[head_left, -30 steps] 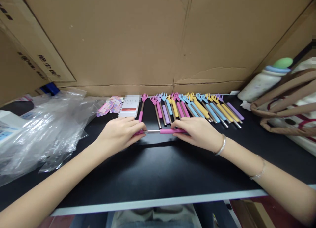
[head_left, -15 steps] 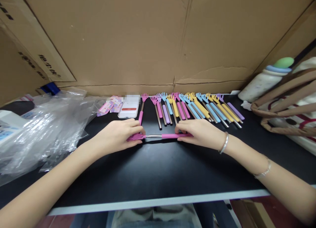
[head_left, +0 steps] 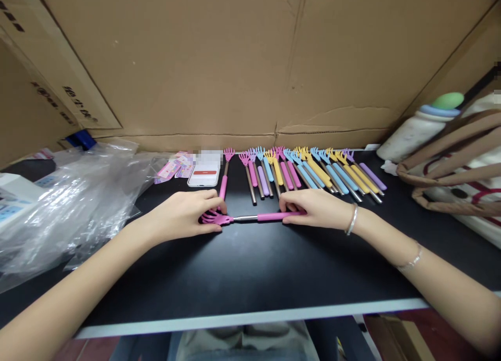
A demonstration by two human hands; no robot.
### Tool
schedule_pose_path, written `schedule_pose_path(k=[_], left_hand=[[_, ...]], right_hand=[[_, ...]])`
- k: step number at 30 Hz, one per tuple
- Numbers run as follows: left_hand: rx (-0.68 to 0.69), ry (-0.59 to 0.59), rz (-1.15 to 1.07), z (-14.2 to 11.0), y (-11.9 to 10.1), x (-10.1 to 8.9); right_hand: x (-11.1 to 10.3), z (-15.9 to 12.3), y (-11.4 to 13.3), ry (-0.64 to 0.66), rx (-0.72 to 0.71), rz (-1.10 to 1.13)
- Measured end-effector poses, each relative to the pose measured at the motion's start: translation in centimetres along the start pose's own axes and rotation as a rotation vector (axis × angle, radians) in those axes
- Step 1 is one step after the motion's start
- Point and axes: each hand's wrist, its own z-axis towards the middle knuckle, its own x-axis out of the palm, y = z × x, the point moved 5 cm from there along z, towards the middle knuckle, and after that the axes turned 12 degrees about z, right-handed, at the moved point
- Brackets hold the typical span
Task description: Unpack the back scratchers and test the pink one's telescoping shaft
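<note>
A pink back scratcher [head_left: 270, 216] with a short metal shaft lies sideways between my hands, low over the black table. My left hand [head_left: 191, 211] is closed loosely about its claw head, thumb on the near side and fingers on the far side; the claw's prongs show between them. Wrapped on the handle's right end is my right hand [head_left: 309, 207], which hides the tip. Just beyond my left fingers another pink back scratcher [head_left: 224, 183] lies pointing away, its lower end partly covered by that hand.
Several pink, blue, yellow and purple back scratchers [head_left: 313, 170] lie in a row along the cardboard wall [head_left: 235, 63]. Clear plastic bags [head_left: 86, 204] spread at left, near a phone [head_left: 203, 176] and small printed cards [head_left: 176, 167]. A bottle [head_left: 415, 129] and a bag [head_left: 462, 189] stand at right.
My left fingers have shifted slightly left and loosened, so more of the claw head shows. The back scratcher stays nearly in place, and my right hand keeps its hold.
</note>
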Motion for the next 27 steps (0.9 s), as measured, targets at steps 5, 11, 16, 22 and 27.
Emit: schedule_pose_path(k=[5,11,16,22,27], left_hand=[[-0.02,0.024,0.004,-0.2,0.6,0.0],[-0.039,0.084,-0.017,-0.3,1.1,0.1],[-0.059,0.161,-0.078,-0.3,1.1,0.0],[-0.044,0.227,-0.159,0.0,1.2,0.5],[-0.016,0.225,-0.222,0.3,1.5,0.9]], right_hand=[[-0.2,-0.2,-0.2,0.065,0.032,0.005],[-0.3,-0.7,-0.6,0.151,0.041,0.052],[-0.4,-0.7,-1.1,0.201,0.009,0.122],[-0.1,-0.5,-2.0,0.271,-0.006,0.252],[0.2,-0.3,-2.4,0.293,-0.022,0.342]])
